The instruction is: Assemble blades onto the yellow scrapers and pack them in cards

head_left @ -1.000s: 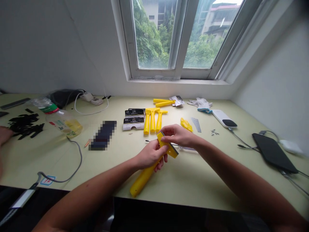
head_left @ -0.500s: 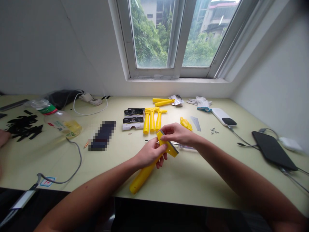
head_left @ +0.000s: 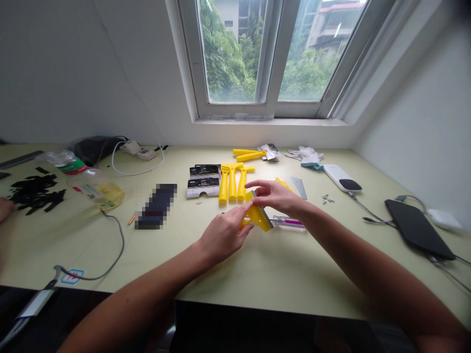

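Above the near middle of the table, a yellow scraper (head_left: 262, 219) with a grey blade along its edge is between my hands. My left hand (head_left: 227, 229) grips it near the neck; the handle is hidden behind that hand. With thumb and fingers, my right hand (head_left: 274, 196) pinches the upper end of the scraper's head and blade. Just beyond lies a screwdriver (head_left: 290, 222) with a clear and purple handle. Farther back are several yellow scraper handles (head_left: 232, 184), loose grey blades (head_left: 299, 187), yellow plastic pieces (head_left: 282, 183) partly behind my right hand, and small screws (head_left: 327, 199).
Black-and-white packages (head_left: 203, 188) stand beside the handles. Leftward are a pixelated dark object (head_left: 156, 206), a bottle (head_left: 93, 186), black strips (head_left: 35, 191) and another person's hand (head_left: 5, 210). Rightward lie a white device (head_left: 340, 177), a black phone-like slab (head_left: 419, 228), cables and gloves (head_left: 306, 155).
The scraper has been turned, so its handle has swung out of sight behind my left hand. My left hand has rolled over, its back now showing. More of the screwdriver handle is visible.
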`<state>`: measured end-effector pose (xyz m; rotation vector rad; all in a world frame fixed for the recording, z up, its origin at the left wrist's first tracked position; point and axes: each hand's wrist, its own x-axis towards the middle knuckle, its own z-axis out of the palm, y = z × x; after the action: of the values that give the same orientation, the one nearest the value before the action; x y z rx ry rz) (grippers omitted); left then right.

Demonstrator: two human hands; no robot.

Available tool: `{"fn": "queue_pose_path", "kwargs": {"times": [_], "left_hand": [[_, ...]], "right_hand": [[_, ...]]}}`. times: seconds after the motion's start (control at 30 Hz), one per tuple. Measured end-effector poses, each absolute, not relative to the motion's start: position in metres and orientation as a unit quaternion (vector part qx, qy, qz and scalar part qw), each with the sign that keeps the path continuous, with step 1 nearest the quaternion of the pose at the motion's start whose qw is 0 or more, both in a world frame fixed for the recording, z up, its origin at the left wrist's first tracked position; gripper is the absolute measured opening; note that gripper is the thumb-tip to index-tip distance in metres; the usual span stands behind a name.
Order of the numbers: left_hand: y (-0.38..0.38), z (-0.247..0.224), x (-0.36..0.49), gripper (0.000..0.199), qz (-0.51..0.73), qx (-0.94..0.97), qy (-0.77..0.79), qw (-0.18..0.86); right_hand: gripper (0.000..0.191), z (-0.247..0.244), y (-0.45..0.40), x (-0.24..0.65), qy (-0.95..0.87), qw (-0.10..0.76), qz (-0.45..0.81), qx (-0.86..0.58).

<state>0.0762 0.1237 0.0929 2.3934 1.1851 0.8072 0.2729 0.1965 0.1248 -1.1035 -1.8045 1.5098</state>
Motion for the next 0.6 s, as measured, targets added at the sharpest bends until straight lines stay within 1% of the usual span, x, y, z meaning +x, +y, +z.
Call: {"fn": "queue_pose_path", "kwargs": {"times": [0.1, 0.23, 0.43, 0.6], "left_hand": [[0.1236, 0.0902, 0.0753, 0.051, 0.267, 0.855, 0.422, 0.143], [0.1225, 0.0899, 0.0743, 0.053, 0.265, 0.861, 0.416, 0.125], [0.1243, 0.0880, 0.0735, 0.053, 0.273, 0.860, 0.417, 0.113], [0.1242, 0.0892, 0.0741, 0.053, 0.275, 0.857, 0.414, 0.132]], "right_hand": [[0.051, 0.1241, 0.1961, 0.2725, -0.660, 0.271, 0.568, -0.409], [0.050, 0.1252, 0.1954, 0.2726, -0.650, 0.276, 0.581, -0.405], [0.048, 0.1255, 0.1954, 0.2740, -0.645, 0.280, 0.591, -0.395], [0.055, 0.1227, 0.1966, 0.2760, -0.637, 0.273, 0.615, -0.376]]}}
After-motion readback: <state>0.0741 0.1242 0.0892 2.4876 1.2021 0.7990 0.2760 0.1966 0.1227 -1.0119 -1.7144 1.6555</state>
